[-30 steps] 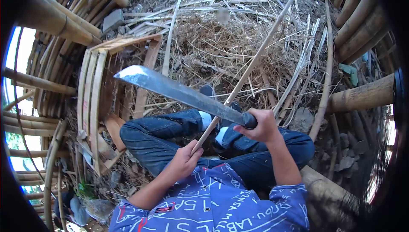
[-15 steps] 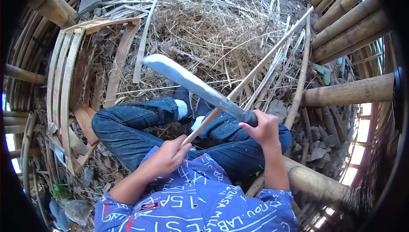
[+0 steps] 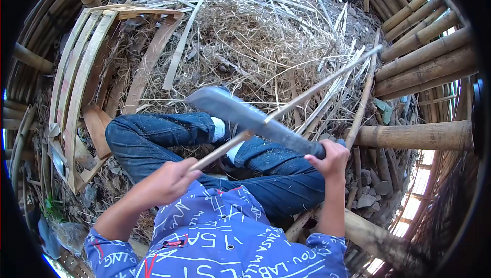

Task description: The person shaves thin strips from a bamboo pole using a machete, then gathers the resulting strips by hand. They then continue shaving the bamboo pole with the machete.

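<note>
My left hand (image 3: 174, 181) is closed around the near end of a long, thin bamboo strip (image 3: 330, 77), which slants up and away to the right. In my right hand (image 3: 331, 159) is the dark handle of a machete (image 3: 235, 112). Its broad grey blade points to the left and crosses the strip around the strip's middle, apparently touching it. The blade is slightly blurred by motion. Below both lie my crossed legs in blue jeans (image 3: 153, 142).
A slatted wooden crate (image 3: 76, 81) lies at the left. Dry shavings (image 3: 245, 38) and split strips cover the ground ahead. Thick bamboo poles (image 3: 414, 136) stick in from the right, with rubble (image 3: 368, 196) below them.
My left hand has moved left and slightly down with the strip. My right hand has shifted right and down, bringing the machete lower along with it.
</note>
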The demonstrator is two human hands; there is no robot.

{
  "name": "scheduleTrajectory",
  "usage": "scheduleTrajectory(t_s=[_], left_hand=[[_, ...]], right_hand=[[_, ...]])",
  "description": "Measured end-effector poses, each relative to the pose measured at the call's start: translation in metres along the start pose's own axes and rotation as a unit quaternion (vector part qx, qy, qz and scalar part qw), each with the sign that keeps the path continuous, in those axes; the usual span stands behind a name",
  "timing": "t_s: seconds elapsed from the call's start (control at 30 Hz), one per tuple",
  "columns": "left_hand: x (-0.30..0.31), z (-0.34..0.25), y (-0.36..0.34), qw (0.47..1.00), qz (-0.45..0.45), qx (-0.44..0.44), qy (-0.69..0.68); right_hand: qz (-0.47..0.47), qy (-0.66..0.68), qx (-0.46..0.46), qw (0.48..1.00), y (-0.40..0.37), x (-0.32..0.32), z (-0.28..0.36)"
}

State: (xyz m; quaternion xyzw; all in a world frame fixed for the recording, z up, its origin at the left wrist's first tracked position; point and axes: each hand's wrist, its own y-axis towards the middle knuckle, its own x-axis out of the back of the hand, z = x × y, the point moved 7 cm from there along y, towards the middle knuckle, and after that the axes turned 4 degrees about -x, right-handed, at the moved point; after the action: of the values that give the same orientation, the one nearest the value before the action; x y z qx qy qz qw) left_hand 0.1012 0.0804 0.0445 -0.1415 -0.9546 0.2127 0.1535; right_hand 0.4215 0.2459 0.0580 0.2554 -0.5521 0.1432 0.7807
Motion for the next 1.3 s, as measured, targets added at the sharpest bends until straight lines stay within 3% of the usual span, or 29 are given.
scheduleTrajectory(t_s=[0.03, 0.17, 0.27, 0.37, 0.5, 0.67, 0.77, 0.9, 0.97, 1.07, 1.17, 1.23, 1.3], left_hand=[[0.009, 0.003, -0.007, 0.999, -0.003, 0.052, -0.015], [0.041, 0.014, -0.039, 0.995, -0.080, 0.064, 0.006], [0.048, 0.013, -0.047, 0.989, -0.128, 0.071, 0.000], [0.045, 0.011, -0.036, 0.987, -0.151, 0.052, -0.002], [0.037, -0.001, -0.022, 0.989, -0.139, 0.037, 0.038], [0.024, -0.018, -0.019, 0.992, -0.108, 0.018, 0.067], [0.025, -0.034, -0.025, 0.990, -0.096, 0.048, 0.090], [0.028, -0.027, -0.041, 0.991, -0.100, 0.045, 0.081], [0.024, -0.027, -0.037, 0.994, -0.080, 0.029, 0.069], [0.021, -0.017, -0.025, 0.995, -0.048, 0.063, 0.055], [0.015, -0.020, -0.012, 0.997, -0.062, 0.024, 0.046], [0.011, -0.028, -0.008, 0.996, -0.056, 0.021, 0.060], [0.012, -0.036, -0.010, 0.996, -0.051, 0.016, 0.072]], right_hand=[[0.005, -0.028, -0.023, 0.999, -0.002, 0.002, -0.011], [0.004, -0.053, -0.291, 0.955, -0.027, 0.012, -0.093], [-0.024, -0.005, -0.305, 0.952, -0.038, 0.012, -0.102], [-0.037, 0.196, -0.305, 0.931, -0.046, -0.019, -0.075], [0.029, 0.299, -0.219, 0.928, -0.010, -0.031, 0.020], [0.035, 0.235, -0.072, 0.969, 0.031, -0.037, 0.093], [0.018, 0.176, -0.028, 0.984, 0.041, -0.036, 0.093], [-0.004, 0.128, -0.107, 0.986, 0.039, -0.045, 0.016], [0.004, 0.087, -0.086, 0.993, 0.033, -0.047, 0.006], [0.007, 0.060, -0.084, 0.995, 0.023, -0.044, 0.014], [0.017, 0.097, -0.106, 0.989, 0.016, -0.041, 0.041], [0.021, 0.132, -0.010, 0.991, 0.017, -0.038, 0.069], [0.004, 0.131, -0.004, 0.991, 0.024, -0.030, 0.070]])
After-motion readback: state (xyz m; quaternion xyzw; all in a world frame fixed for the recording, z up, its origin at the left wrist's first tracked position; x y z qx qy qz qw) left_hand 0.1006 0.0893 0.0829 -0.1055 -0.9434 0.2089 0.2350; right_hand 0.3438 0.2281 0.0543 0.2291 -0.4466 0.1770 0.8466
